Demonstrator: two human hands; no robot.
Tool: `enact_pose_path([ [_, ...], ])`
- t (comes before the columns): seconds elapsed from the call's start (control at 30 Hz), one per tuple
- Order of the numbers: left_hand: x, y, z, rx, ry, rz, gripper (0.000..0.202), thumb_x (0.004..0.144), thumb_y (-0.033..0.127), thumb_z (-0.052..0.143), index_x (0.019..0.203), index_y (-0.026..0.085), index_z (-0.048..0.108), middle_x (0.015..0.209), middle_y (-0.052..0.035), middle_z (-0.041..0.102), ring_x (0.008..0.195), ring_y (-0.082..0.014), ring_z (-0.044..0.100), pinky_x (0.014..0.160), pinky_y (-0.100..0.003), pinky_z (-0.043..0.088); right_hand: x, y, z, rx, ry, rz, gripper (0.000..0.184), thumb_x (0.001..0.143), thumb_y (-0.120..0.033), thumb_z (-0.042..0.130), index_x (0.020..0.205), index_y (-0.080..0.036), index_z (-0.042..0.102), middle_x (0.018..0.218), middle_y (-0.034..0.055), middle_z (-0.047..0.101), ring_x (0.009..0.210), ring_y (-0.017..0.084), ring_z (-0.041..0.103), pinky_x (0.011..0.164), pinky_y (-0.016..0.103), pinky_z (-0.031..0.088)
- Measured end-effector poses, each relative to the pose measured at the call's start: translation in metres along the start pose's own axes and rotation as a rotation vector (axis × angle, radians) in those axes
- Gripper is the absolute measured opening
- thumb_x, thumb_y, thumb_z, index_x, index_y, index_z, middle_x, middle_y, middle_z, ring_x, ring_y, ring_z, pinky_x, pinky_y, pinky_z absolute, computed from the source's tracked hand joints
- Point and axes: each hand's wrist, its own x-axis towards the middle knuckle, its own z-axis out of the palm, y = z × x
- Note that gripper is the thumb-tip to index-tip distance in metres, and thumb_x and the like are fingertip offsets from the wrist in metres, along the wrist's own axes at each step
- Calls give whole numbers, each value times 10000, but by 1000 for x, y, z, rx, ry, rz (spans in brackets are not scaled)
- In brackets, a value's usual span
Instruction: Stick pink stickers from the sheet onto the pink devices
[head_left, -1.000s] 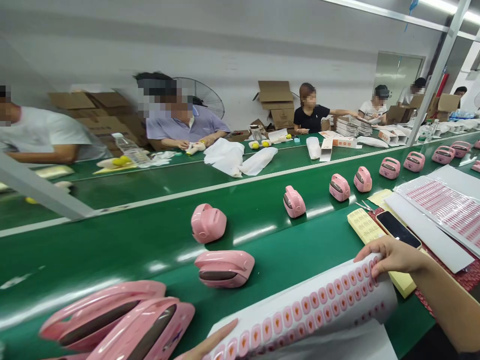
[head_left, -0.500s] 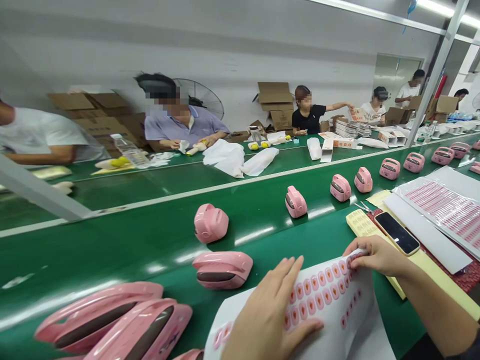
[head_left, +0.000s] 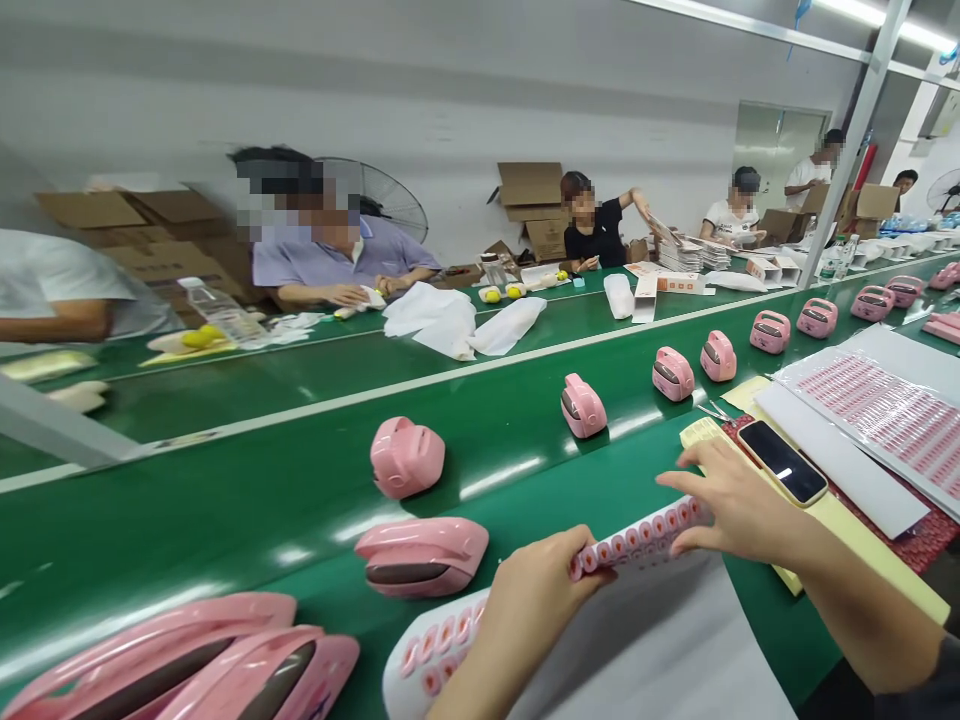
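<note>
A white sheet of pink oval stickers point(head_left: 660, 620) is bent into a ridge before me, with rows of stickers along the fold. My left hand point(head_left: 532, 590) pinches that ridge near its middle, thumb and fingers closed on the paper. At the ridge's right end, my right hand point(head_left: 739, 500) is open, its fingers spread and curved; whether the thumb touches the sheet I cannot tell. Just beyond the sheet a pink plastic housing with a dark window point(head_left: 424, 555) lies on the green surface. Another pink housing point(head_left: 409, 458) stands behind it.
More pink housings point(head_left: 180, 650) lie at lower left, and several line the green belt point(head_left: 495, 440) to the right. A phone point(head_left: 782, 462), tweezers point(head_left: 718, 410) and plastic-wrapped sticker sheets point(head_left: 885, 400) are at right. Co-workers sit across the belt; a metal post point(head_left: 851, 150) rises at right.
My left hand has gone from lying on the sheet to pinching its fold. My right hand has let go of the far corner and spread its fingers. The sheet is bent more sharply.
</note>
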Motion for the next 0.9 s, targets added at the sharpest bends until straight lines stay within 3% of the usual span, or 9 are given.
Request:
enact_pose_path([
  [0.13, -1, 0, -1, -37, 6, 2, 80, 742, 289, 573, 709, 216, 565, 754, 10, 676, 744, -201, 610, 570, -255, 313, 21, -4, 6, 104, -173, -73, 175, 754, -327, 672, 821, -166, 688, 773, 52, 645, 771, 181, 579, 676, 260, 411],
  [0.3, 3, 0, -2, -383, -30, 194, 309, 706, 364, 575, 979, 224, 618, 978, -5, 692, 887, -184, 599, 749, -245, 389, 33, 0, 14, 202, -205, -42, 179, 764, -341, 656, 765, -166, 692, 711, 18, 651, 686, 142, 572, 581, 218, 349],
  [0.4, 8, 3, 0, -406, 17, 179, 253, 755, 358, 445, 792, 221, 654, 784, 1, 703, 727, -176, 598, 661, -251, 400, 31, -3, 9, 169, -232, -65, 194, 781, -345, 636, 740, -163, 688, 689, 15, 640, 670, 139, 562, 558, 218, 327],
  [0.5, 10, 4, 5, -388, 80, 188, 283, 757, 376, 418, 649, 218, 627, 619, 13, 652, 604, -163, 556, 576, -247, 384, 29, -8, 4, 125, -217, -166, 220, 779, -375, 636, 857, -177, 690, 751, 27, 631, 729, 148, 565, 578, 217, 344],
  [0.57, 10, 3, 6, -393, 110, 211, 303, 768, 393, 410, 640, 223, 625, 601, 19, 643, 590, -158, 550, 566, -241, 386, 29, -10, 6, 90, -175, -246, 231, 801, -368, 612, 945, -201, 681, 783, 29, 620, 746, 143, 562, 594, 218, 353],
  [0.67, 10, 3, 5, -418, 101, 236, 270, 765, 395, 433, 703, 242, 646, 664, 27, 679, 618, -159, 580, 589, -231, 414, 32, -10, 15, 27, -129, -309, 180, 847, -324, 552, 903, -225, 691, 704, 3, 594, 677, 127, 552, 566, 228, 336],
  [0.8, 12, 2, 5, -426, 124, 323, 271, 775, 422, 429, 695, 269, 638, 698, 37, 697, 654, -162, 615, 622, -217, 442, 35, -9, 25, -5, -81, -316, 131, 828, -274, 554, 846, -236, 679, 658, -22, 591, 660, 121, 561, 545, 228, 335],
  [0.9, 15, -6, 14, -406, 151, 381, 302, 788, 451, 431, 628, 279, 620, 628, 48, 672, 610, -153, 612, 606, -199, 450, 34, -12, 21, -4, -137, -287, 118, 823, -239, 550, 864, -242, 661, 723, -35, 622, 736, 109, 583, 549, 201, 353],
])
